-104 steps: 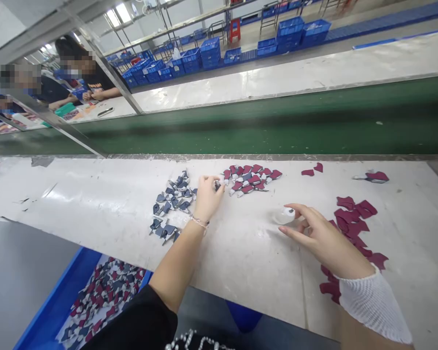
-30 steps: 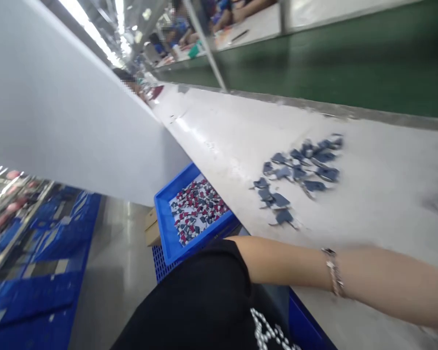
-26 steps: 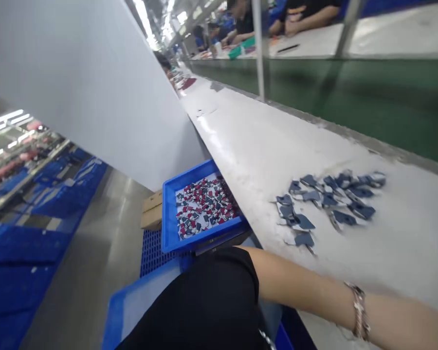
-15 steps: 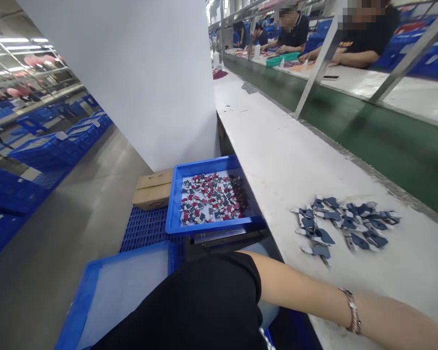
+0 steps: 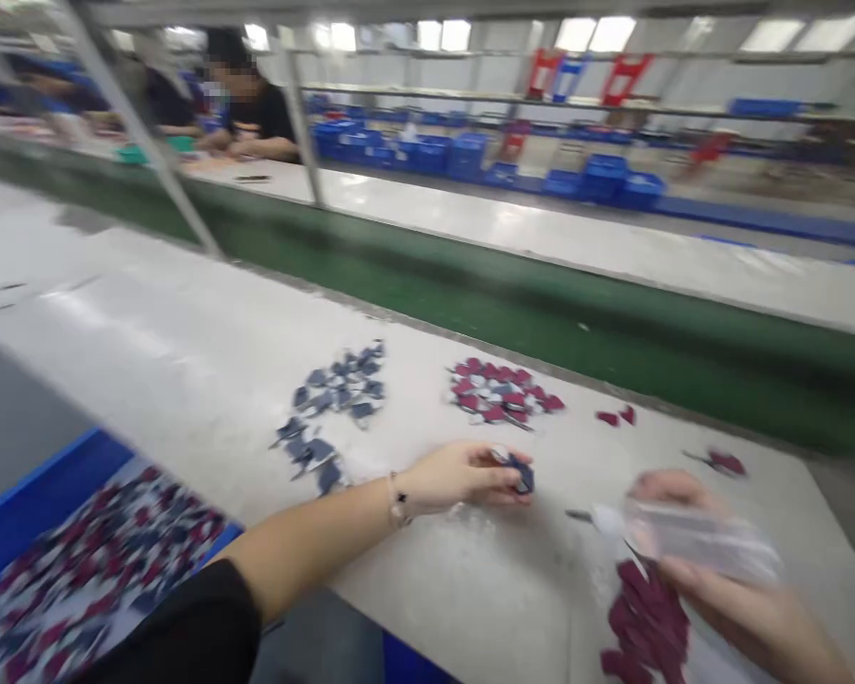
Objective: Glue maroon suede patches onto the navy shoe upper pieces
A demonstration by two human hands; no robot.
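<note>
**Hand state.** The left hand (image 5: 463,475) is pinching: fingertips pressed together on a small slate-blue piece (image 5: 520,475), which sits just ahead of the hand, over the white work surface (image 5: 185,332). The right hand (image 5: 745,608) lies to the right of the left hand and is motion-blurred. It appears to be around a clear plastic film (image 5: 698,537), but its grip cannot be confirmed from this view.

**Surroundings.** A cluster of slate-blue pieces (image 5: 332,404) lies behind and left of the left hand. A cluster of maroon-and-white pieces (image 5: 499,397) lies directly ahead of it. A pile of maroon pieces (image 5: 645,622) lies under the right hand. Near the left forearm, a blue bin (image 5: 43,484) holds mixed pieces.

**Risks.** The held piece is small, so a weak pinch could drop it among the nearby clusters and mix the colours. The right hand's fast movement could catch the film on the maroon pile and scatter pieces. Loose pieces near the edge of the surface could be brushed off by the forearm, or into the bin.

**Markings.** No brand, label or legible writing is seen on any item.
</note>
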